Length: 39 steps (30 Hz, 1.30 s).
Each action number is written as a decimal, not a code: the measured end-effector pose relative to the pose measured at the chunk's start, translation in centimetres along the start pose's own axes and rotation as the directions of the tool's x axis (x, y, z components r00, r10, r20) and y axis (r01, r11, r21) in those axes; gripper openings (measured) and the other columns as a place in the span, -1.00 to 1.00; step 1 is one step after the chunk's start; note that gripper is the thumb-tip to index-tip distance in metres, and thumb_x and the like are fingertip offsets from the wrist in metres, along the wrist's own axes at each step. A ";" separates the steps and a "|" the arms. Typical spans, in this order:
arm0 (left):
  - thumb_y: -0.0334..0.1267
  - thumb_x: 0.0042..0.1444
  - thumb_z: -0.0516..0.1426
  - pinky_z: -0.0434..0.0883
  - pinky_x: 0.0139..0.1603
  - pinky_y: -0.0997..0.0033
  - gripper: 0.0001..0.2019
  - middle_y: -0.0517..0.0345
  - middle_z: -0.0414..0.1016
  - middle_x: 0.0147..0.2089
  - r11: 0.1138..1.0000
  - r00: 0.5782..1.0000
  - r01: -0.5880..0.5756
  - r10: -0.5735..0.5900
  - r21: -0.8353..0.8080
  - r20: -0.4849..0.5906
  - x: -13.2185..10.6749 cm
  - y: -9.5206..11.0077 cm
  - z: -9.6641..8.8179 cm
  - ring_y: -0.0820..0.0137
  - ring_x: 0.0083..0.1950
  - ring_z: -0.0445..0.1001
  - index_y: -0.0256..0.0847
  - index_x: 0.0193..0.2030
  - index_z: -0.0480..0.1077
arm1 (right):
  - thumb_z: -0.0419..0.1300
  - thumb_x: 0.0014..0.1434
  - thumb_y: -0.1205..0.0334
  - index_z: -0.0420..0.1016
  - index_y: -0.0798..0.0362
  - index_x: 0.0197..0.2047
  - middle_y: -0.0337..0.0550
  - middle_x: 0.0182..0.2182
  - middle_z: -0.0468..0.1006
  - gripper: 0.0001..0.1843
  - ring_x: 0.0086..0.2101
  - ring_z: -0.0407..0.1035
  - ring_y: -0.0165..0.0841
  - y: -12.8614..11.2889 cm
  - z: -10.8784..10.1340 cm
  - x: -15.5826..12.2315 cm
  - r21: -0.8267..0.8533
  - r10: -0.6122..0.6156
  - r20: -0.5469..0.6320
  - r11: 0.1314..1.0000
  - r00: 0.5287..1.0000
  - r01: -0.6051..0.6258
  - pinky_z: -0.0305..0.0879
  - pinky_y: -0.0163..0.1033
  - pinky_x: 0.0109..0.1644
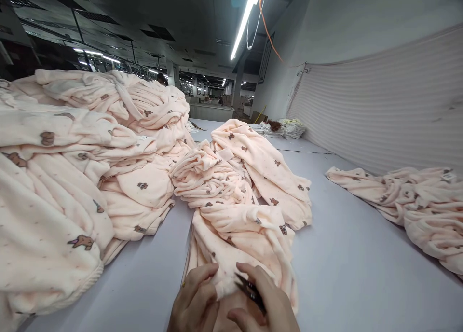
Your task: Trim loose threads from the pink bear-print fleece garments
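In front of me on the table lies a pale pink fleece garment [249, 235] with small brown animal prints, crumpled at its far end. My left hand [197, 296] is closed with its fingers on the near part of this cloth, pinching it at the fingertips. Dark thread snips [251, 292] sit in my right hand [273, 300], the pointed blades facing the left hand just above the fabric. The right index finger lies along the snips and the thumb is below. The near edge of the garment is partly hidden by both hands.
A tall heap of the same pink garments [141, 182] fills the left side. More pink garments [415, 201] lie at the right by a striped cloth-covered wall [379, 95]. Stacked white pieces [291, 128] stand at the far end of the pale table [336, 269].
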<state>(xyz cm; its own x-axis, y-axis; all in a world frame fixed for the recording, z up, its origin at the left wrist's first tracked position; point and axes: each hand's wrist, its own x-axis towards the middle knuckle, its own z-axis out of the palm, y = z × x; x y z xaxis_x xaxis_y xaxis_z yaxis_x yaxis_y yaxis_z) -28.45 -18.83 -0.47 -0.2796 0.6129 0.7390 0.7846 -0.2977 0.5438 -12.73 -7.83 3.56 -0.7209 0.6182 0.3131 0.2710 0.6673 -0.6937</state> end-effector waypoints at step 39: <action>-0.14 0.10 0.21 0.41 -0.33 0.38 -0.53 0.05 0.59 -0.36 -0.062 0.480 0.771 -0.599 -0.634 0.641 6.3 1.5 1.1 0.37 -0.41 0.51 -0.27 0.10 0.25 | 0.13 0.22 0.19 0.46 -0.08 -0.03 -0.15 -0.22 0.57 -0.76 -0.24 0.43 -0.23 0.4 -2.1 1.7 -0.263 -0.143 -0.043 0.956 0.989 0.127 0.31 -0.22 -0.20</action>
<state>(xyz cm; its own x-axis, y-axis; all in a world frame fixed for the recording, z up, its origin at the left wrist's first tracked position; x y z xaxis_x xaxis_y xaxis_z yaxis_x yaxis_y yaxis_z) -28.42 -14.61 4.54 -0.2489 0.9418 -0.2260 -0.6151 0.0266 0.7880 -12.48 -5.65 5.22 -0.7239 0.5340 0.4368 0.3359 0.8259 -0.4529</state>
